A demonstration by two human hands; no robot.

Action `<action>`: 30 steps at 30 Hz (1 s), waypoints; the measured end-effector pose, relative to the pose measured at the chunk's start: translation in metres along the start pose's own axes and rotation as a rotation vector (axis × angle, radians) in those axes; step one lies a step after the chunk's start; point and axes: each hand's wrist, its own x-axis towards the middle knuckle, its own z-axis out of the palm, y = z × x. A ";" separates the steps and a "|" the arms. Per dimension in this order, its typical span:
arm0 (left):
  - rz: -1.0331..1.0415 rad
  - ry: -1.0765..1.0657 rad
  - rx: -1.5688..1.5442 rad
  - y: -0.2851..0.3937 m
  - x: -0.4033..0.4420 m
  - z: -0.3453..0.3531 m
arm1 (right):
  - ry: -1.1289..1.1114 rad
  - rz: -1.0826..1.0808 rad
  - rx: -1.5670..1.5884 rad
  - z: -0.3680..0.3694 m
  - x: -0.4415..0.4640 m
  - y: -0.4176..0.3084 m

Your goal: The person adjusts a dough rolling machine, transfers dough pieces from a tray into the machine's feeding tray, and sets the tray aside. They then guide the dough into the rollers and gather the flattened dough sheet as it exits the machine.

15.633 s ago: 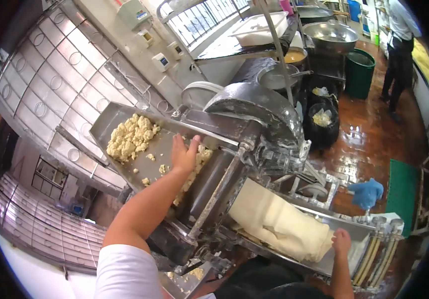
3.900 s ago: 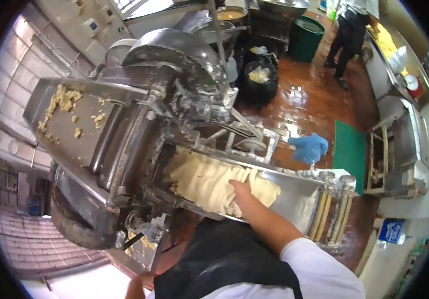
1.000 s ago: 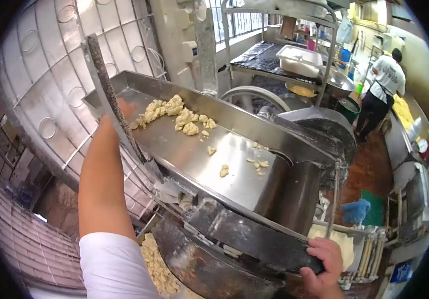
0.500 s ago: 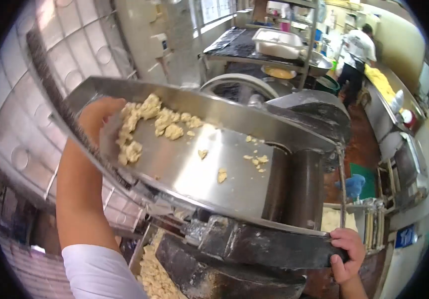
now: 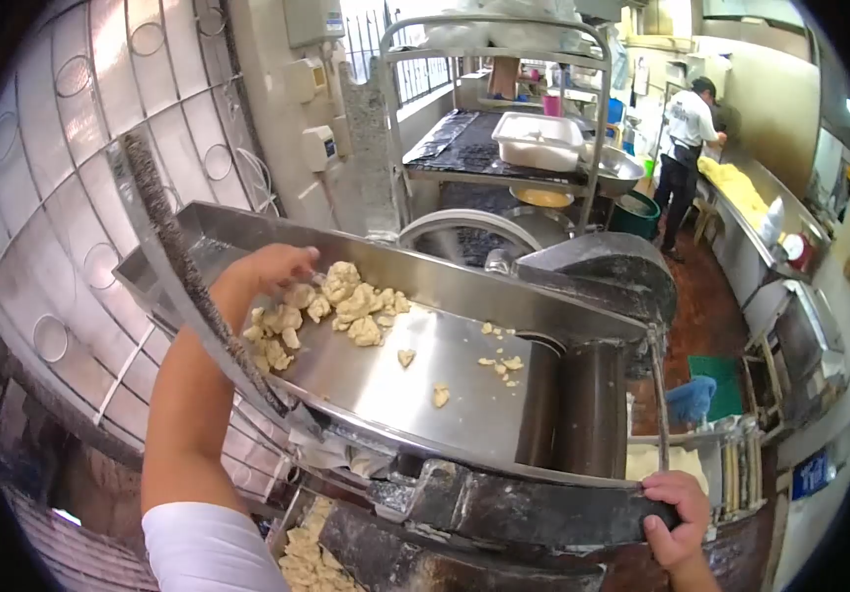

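Crumbly lumps of pale dough [image 5: 351, 301] are bunched at the far left part of the metal feed tray [image 5: 376, 370] of a dough roller machine. My left hand [image 5: 282, 268] reaches under the slanted bar [image 5: 183, 261] and rests behind the lumps, touching them, fingers stretched out and partly hidden by the dough. At the tray's right end lie two dark rollers [image 5: 593, 409], with small dough crumbs [image 5: 502, 365] just before them. My right hand [image 5: 679, 518] is closed around the rounded dark end of the machine's side arm [image 5: 553, 508].
More dough pieces [image 5: 311, 553] fill a container below the tray. Behind the machine stands a rack [image 5: 499, 178] with a white tub [image 5: 539, 140]. A co-worker [image 5: 690, 138] stands at a counter with yellow dough [image 5: 733, 185]. A blue cloth [image 5: 694, 398] is at right.
My left hand has moved rightward along the tray, and the dough lumps have shifted with it. My right hand keeps its hold. The view has tilted up, showing more of the rack.
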 end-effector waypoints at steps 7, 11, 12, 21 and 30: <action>-0.452 -0.364 0.162 -0.035 0.008 0.011 | 0.005 -0.023 0.001 -0.002 -0.004 0.005; -0.432 -0.709 0.026 -0.009 0.001 0.017 | 0.006 -0.032 -0.005 -0.003 -0.001 0.004; -0.467 -0.646 -0.019 -0.003 -0.008 0.013 | 0.003 -0.039 0.003 -0.003 -0.001 0.005; -0.140 0.130 0.247 -0.035 0.021 -0.016 | -0.039 -0.013 -0.047 -0.002 0.001 0.000; -0.187 -0.098 -0.109 -0.029 0.037 -0.015 | 0.018 0.101 -0.029 0.006 -0.005 0.000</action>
